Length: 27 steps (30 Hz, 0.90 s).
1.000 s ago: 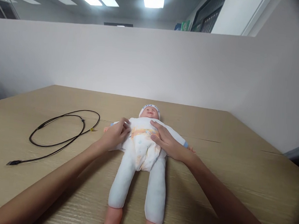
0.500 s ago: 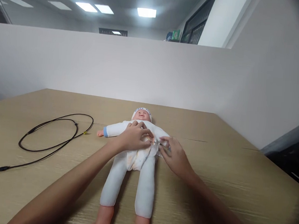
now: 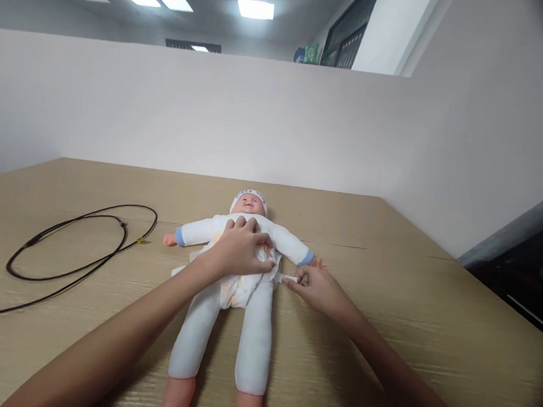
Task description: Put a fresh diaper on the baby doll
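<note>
A baby doll (image 3: 252,351) in a white suit with blue cuffs lies on its back, its head away from me. Around its hips is a white diaper (image 3: 237,291) with pale orange print. My left hand (image 3: 235,247) lies over the doll's belly, thumb and forefinger closed on the diaper's upper front edge. To the right of the doll's hip, my right hand (image 3: 316,286) pinches the end of a white diaper tab (image 3: 287,278), stretched out sideways. Another white tab (image 3: 177,271) sticks out on the left, partly behind my left forearm.
A looped black cable (image 3: 66,276) lies left of the doll on the wooden table (image 3: 357,371). Behind the table stands a pale partition wall (image 3: 189,111). A dark object (image 3: 526,283) is at the right edge.
My right hand has drawn the diaper tab outward and slightly down, away from the doll's waist. My left hand stays on the diaper. The view has shifted a little to the right.
</note>
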### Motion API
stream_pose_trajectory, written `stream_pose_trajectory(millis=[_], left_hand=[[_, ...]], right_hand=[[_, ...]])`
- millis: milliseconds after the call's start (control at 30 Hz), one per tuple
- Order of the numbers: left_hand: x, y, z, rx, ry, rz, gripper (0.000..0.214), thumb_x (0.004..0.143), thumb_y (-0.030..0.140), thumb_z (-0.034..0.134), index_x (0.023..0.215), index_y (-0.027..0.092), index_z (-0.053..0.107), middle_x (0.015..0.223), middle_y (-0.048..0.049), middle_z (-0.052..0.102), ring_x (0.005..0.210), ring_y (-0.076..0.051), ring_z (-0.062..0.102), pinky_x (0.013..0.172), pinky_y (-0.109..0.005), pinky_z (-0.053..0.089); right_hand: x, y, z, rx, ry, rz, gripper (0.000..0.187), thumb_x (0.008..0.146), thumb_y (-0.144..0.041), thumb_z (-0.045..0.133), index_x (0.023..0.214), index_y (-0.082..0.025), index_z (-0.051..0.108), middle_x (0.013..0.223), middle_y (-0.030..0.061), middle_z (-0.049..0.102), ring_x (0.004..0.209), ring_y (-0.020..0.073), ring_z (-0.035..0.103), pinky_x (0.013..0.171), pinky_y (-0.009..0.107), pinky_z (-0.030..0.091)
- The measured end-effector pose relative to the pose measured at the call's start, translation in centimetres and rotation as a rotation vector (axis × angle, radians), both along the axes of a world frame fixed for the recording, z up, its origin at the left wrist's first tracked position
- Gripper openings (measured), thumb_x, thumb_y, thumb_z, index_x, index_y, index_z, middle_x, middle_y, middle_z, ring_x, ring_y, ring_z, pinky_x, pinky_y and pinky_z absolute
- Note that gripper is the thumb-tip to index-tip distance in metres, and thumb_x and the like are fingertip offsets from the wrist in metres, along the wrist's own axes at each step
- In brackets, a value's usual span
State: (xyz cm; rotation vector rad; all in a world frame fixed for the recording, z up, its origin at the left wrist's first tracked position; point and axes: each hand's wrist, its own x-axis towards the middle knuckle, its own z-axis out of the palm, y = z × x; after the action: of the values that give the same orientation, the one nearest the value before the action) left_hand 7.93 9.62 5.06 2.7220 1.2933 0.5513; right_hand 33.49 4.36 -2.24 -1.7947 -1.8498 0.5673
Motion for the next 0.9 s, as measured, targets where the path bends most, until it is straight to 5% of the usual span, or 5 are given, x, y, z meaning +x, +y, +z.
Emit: stream_pose_trajectory(millis=[300, 500, 900], left_hand=[[-0.1, 0.0, 0.3, -0.021, 0.027, -0.006, 0.055, 0.081, 0.074, 0.076, 0.121, 0.036, 0.08, 0.12, -0.0103, 0.063, 0.118, -0.039, 0.053, 0.106, -0.056, 0.043], [-0.1, 0.0, 0.4, -0.034, 0.02, -0.013, 0.062, 0.078, 0.078, 0.077, 0.123, 0.035, 0.08, 0.121, -0.0099, 0.063, 0.117, -0.038, 0.053, 0.108, -0.056, 0.042], [0.2, 0.0, 0.2, -0.026, -0.003, -0.007, 0.057, 0.081, 0.078, 0.072, 0.117, 0.035, 0.08, 0.117, -0.0087, 0.063, 0.111, -0.036, 0.054, 0.102, -0.054, 0.043]], right_hand=[[0.5, 1.8, -0.3, -0.112, 0.539, 0.128, 0.056, 0.086, -0.073, 0.066, 0.063, -0.025, 0.046, 0.058, -0.005, 0.036, 0.056, 0.0142, 0.031, 0.056, 0.032, 0.024], [-2.3, 3.0, -1.3, -0.049, 0.936, 0.138, 0.064, 0.084, -0.072, 0.072, 0.064, -0.026, 0.032, 0.059, -0.0071, 0.024, 0.057, 0.0133, 0.021, 0.057, 0.032, 0.028], [-5.2, 4.4, -0.2, -0.146, 1.072, 0.27, 0.05, 0.086, -0.067, 0.076, 0.076, -0.023, 0.055, 0.074, -0.0015, 0.046, 0.07, 0.0157, 0.04, 0.067, 0.033, 0.04]])
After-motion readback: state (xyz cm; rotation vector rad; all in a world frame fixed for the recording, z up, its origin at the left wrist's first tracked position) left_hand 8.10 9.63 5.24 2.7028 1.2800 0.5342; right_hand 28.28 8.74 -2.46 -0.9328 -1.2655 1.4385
